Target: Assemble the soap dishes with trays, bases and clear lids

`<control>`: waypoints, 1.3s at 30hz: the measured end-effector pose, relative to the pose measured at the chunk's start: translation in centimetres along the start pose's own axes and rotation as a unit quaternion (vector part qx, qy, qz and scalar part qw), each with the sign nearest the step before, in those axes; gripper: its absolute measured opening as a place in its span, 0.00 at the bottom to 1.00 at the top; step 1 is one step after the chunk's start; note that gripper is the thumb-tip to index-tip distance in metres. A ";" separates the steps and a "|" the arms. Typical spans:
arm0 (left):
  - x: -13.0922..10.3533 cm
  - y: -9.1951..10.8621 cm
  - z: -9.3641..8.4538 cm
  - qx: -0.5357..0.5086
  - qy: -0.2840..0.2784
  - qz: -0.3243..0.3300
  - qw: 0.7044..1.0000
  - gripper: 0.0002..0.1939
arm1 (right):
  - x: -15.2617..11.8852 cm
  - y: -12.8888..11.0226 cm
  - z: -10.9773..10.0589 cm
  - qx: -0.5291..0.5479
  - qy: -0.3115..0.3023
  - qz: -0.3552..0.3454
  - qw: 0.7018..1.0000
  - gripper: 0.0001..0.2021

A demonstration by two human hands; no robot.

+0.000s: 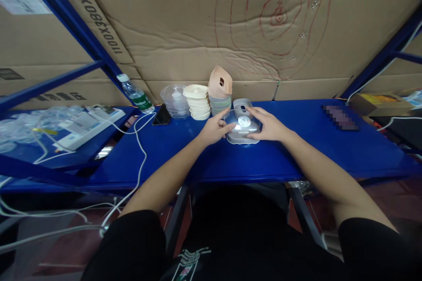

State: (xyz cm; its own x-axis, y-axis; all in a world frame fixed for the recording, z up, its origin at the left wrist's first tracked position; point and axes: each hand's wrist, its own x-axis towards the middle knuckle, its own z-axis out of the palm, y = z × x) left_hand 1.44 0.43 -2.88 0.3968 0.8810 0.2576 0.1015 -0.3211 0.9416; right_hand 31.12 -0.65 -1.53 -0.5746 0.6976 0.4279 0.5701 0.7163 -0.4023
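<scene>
Right of the cream stack (198,102), the left hand (213,129) and right hand (271,125), fingers half-curled, hold a clear container (244,128); work seems midway, its closure hard to tell, clear bowls (176,104) left of the stack unhandled

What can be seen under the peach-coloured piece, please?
Under the peach-coloured piece sits a stack of greyish and greenish pieces. The left hand covers part of its base; its inside is hidden.
</scene>
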 end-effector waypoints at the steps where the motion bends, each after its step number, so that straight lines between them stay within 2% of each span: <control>1: -0.1 0.0 -0.1 0.007 -0.010 -0.007 1.000 0.53 | -0.1 0.4 0.0 -0.003 -0.009 0.005 1.000 0.60; 5: -0.1 -0.3 -0.6 0.054 -0.061 -0.012 0.997 0.58 | -0.2 2.0 0.2 0.007 -0.047 0.013 0.999 0.59; 8: 0.0 -0.8 -1.0 0.084 -0.092 0.003 0.992 0.57 | -0.2 2.4 0.3 0.015 -0.059 0.009 0.998 0.58; 11: 0.1 -0.8 -1.2 0.121 -0.095 -0.004 0.988 0.58 | -0.2 2.3 0.2 0.020 -0.055 -0.006 0.998 0.55; 16: 0.0 -0.1 -1.2 0.226 -0.118 -0.060 0.965 0.64 | -0.2 2.4 0.0 0.010 -0.068 -0.014 0.998 0.52; 20: 0.0 -0.2 -1.1 0.283 -0.132 -0.065 0.948 0.62 | -0.1 2.6 -0.1 0.006 -0.078 0.000 0.997 0.52; 29: 0.0 0.0 -0.9 0.284 -0.115 -0.089 0.948 0.60 | -0.2 3.1 -0.3 0.025 -0.089 0.014 0.996 0.49; 35: 0.1 0.1 -1.0 0.291 -0.133 -0.084 0.944 0.60 | -0.1 3.5 -0.2 0.028 -0.091 0.029 0.995 0.54; 39: 0.0 0.4 -1.1 0.294 -0.151 -0.078 0.940 0.54 | -0.1 3.5 -0.2 0.036 -0.093 0.039 0.994 0.55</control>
State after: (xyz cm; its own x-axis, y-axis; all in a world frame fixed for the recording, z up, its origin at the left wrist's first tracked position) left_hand 0.49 0.68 -2.24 0.5675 0.8228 -0.0306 0.6319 -0.4115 0.6568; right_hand 33.31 1.79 -2.85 -0.6327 0.7365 0.2392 0.5777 0.6546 -0.4876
